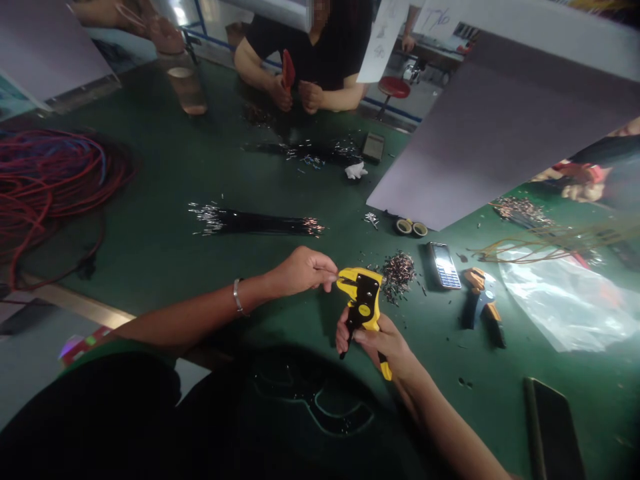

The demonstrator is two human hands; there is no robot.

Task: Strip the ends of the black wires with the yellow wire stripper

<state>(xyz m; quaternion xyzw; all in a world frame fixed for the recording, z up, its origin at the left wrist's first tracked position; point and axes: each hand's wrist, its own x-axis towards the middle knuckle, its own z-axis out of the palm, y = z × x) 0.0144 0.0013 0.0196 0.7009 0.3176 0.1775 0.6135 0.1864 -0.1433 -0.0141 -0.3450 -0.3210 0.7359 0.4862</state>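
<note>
My right hand (375, 340) is wrapped round the handles of a yellow and black wire stripper (364, 300), its jaws pointing up and left. At those jaws my left hand (307, 270) is closed in a pinch; whatever lies between the fingertips is too thin or hidden to make out. Beyond my left hand lies a bundle of black wires (263, 222), with silvery tips at the left end and bare copper at the right. A heap of small stripped insulation bits (399, 275) is just right of the stripper's head.
Right of the heap are a keypad phone (444, 265), a second stripping tool (484, 307), a clear plastic bag (565, 307) and a dark smartphone (555, 430). Tape rolls (411, 228) lie by a grey panel (480, 127). Red cable coils (50, 180) fill the left. A co-worker (310, 67) sits opposite.
</note>
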